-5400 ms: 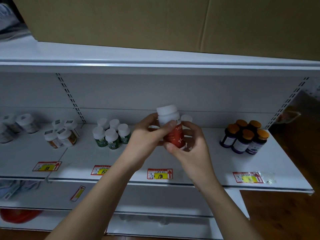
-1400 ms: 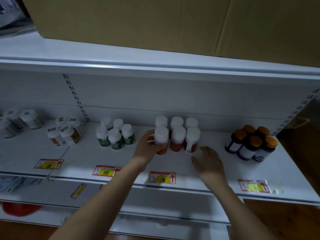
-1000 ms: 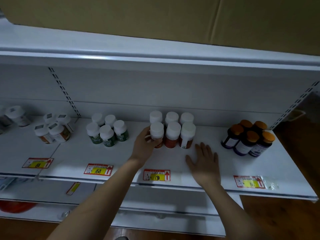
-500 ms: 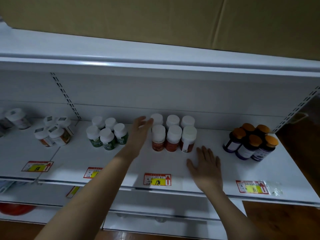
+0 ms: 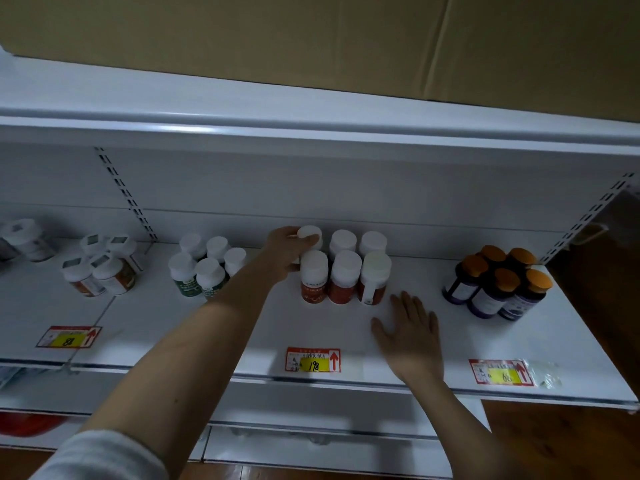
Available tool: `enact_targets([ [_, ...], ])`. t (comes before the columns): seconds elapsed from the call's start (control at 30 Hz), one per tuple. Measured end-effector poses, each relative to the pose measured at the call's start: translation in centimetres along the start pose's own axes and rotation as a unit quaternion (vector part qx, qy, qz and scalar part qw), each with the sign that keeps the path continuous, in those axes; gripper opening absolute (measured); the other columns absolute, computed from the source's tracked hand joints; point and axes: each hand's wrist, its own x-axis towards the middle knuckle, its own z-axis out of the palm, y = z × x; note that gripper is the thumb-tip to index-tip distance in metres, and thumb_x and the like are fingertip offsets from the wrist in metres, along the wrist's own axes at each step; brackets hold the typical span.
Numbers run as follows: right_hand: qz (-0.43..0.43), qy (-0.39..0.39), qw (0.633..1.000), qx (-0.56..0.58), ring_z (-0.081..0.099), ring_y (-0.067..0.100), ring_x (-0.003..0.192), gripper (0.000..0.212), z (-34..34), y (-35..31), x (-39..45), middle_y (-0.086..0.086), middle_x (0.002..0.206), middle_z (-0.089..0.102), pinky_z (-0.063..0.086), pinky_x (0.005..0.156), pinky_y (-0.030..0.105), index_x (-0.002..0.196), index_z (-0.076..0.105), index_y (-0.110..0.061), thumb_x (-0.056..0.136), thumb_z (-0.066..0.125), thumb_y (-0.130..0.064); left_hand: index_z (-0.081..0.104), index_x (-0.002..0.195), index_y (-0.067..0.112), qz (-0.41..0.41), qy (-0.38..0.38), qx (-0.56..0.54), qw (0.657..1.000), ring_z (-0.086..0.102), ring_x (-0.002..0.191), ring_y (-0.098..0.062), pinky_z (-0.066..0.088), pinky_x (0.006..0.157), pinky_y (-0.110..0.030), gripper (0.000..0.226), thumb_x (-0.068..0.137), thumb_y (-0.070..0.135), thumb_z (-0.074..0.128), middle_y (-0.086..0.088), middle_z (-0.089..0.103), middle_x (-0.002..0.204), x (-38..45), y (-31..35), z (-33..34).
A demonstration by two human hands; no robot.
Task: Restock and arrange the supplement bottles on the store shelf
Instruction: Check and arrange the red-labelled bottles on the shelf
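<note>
Several red supplement bottles with white caps (image 5: 343, 277) stand in two rows at the middle of the white shelf (image 5: 242, 327). My left hand (image 5: 287, 251) reaches to the back left bottle (image 5: 309, 234) and curls its fingers round the cap and side. My right hand (image 5: 410, 336) lies flat, fingers straight, on the shelf just in front of and to the right of the red group, holding nothing.
Green-labelled bottles (image 5: 204, 268) stand left of the red group, orange-labelled ones (image 5: 100, 268) further left. Dark purple bottles with orange caps (image 5: 498, 285) stand at the right. Price tags (image 5: 313, 360) line the shelf's front edge. A cardboard box (image 5: 311, 39) sits on top.
My left hand let go of the front left red bottle, opened, and moved back to grip the rear left bottle. My right hand has settled flat on the shelf.
</note>
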Motion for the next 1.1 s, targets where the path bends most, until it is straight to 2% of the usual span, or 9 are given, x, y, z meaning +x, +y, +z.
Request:
enact_targets([
  [0.17, -0.005, 0.004, 1.000, 0.026, 0.005, 0.018, 0.153, 0.067, 0.2, 0.1, 0.2, -0.001, 0.166, 0.013, -0.004, 0.122, 0.039, 0.157, 0.022, -0.021, 0.100, 0.035, -0.055, 0.060, 0.125, 0.016, 0.068, 0.066, -0.011, 0.995, 0.058, 0.097, -0.020, 0.051, 0.067, -0.029, 0.035, 0.092, 0.022, 0.070, -0.006, 0.061, 0.119, -0.9, 0.8, -1.2],
  [0.27, 0.000, 0.038, 0.991, 0.125, 0.034, 0.026, 0.145, 0.052, 0.0, 0.6, 0.4, 0.005, 0.153, 0.043, 0.018, 0.119, 0.040, 0.141, 0.051, -0.015, 0.099, 0.045, -0.043, 0.058, 0.127, 0.019, 0.126, 0.094, -0.016, 0.987, 0.056, 0.085, -0.006, 0.050, 0.068, -0.027, 0.034, 0.094, 0.027, 0.067, 0.002, 0.059, 0.111, -2.5, 2.0, -2.4],
  [0.37, 0.027, 0.130, 0.935, 0.329, 0.059, 0.027, 0.116, 0.023, -1.9, -0.3, -0.3, 0.008, 0.123, 0.064, 0.041, 0.098, 0.029, 0.117, 0.067, -0.012, 0.098, 0.055, -0.016, 0.059, 0.127, 0.019, 0.162, 0.094, -0.030, 0.982, 0.062, 0.097, -0.012, 0.056, 0.075, -0.034, 0.038, 0.093, 0.032, 0.068, 0.000, 0.062, 0.116, -4.5, 3.4, -3.7],
  [0.5, -0.024, 0.161, 0.870, 0.465, 0.062, 0.000, 0.084, 0.029, -6.5, -4.5, -2.1, -0.009, 0.097, 0.068, 0.046, 0.075, 0.013, 0.095, 0.064, -0.028, 0.096, 0.056, -0.001, 0.063, 0.122, 0.020, 0.177, 0.049, -0.025, 0.983, 0.067, 0.102, -0.019, 0.061, 0.073, -0.035, 0.034, 0.093, 0.038, 0.066, 0.001, 0.068, 0.113, -8.6, 4.7, -4.7],
  [0.6, -0.060, 0.100, 0.841, 0.528, 0.063, 0.003, 0.076, 0.030, -9.2, -8.3, -3.7, -0.005, 0.091, 0.069, 0.050, 0.073, 0.021, 0.094, 0.067, -0.024, 0.093, 0.057, 0.005, 0.066, 0.115, 0.022, 0.182, -0.007, 0.022, 0.983, 0.070, 0.094, -0.016, 0.062, 0.067, -0.032, 0.028, 0.094, 0.041, 0.062, 0.001, 0.070, 0.107, -12.0, 5.0, -4.9],
  [0.77, -0.099, -0.087, 0.792, 0.596, 0.067, 0.010, 0.107, 0.028, -11.8, -11.0, -7.4, -0.002, 0.114, 0.071, 0.057, 0.089, 0.030, 0.123, 0.062, -0.023, 0.100, 0.054, -0.010, 0.071, 0.100, 0.023, 0.143, -0.070, 0.049, 0.986, 0.074, 0.083, -0.021, 0.061, 0.063, -0.040, 0.030, 0.087, 0.049, 0.064, -0.004, 0.074, 0.098, -16.3, 4.4, -5.0],
  [0.87, -0.101, -0.177, 0.755, 0.623, 0.067, 0.012, 0.112, 0.035, -12.5, -11.1, -8.9, -0.005, 0.120, 0.071, 0.056, 0.087, 0.028, 0.132, 0.055, -0.023, 0.101, 0.050, -0.008, 0.071, 0.102, 0.017, 0.141, -0.092, 0.048, 0.985, 0.074, 0.081, -0.027, 0.061, 0.062, -0.041, 0.041, 0.083, 0.053, 0.064, -0.008, 0.074, 0.096, -17.9, 3.9, -5.0],
  [0.97, -0.096, -0.207, 0.715, 0.661, 0.069, 0.016, 0.109, 0.037, -12.7, -10.9, -10.1, -0.001, 0.119, 0.072, 0.057, 0.078, 0.026, 0.133, 0.054, -0.020, 0.099, 0.049, -0.005, 0.070, 0.097, 0.018, 0.144, -0.094, 0.051, 0.984, 0.073, 0.074, -0.024, 0.061, 0.061, -0.044, 0.031, 0.090, 0.047, 0.062, -0.006, 0.073, 0.090, -18.9, 3.8, -4.9],
  [1.1, -0.093, -0.199, 0.691, 0.689, 0.067, 0.019, 0.112, 0.047, -12.2, -10.7, -11.0, 0.000, 0.121, 0.071, 0.058, 0.082, 0.032, 0.134, 0.054, -0.018, 0.087, 0.057, -0.016, 0.070, 0.097, 0.018, 0.142, -0.107, 0.054, 0.983, 0.072, 0.074, -0.022, 0.061, 0.060, -0.043, 0.040, 0.078, 0.053, 0.065, -0.005, 0.073, 0.088, -19.8, 3.6, -4.8],
])
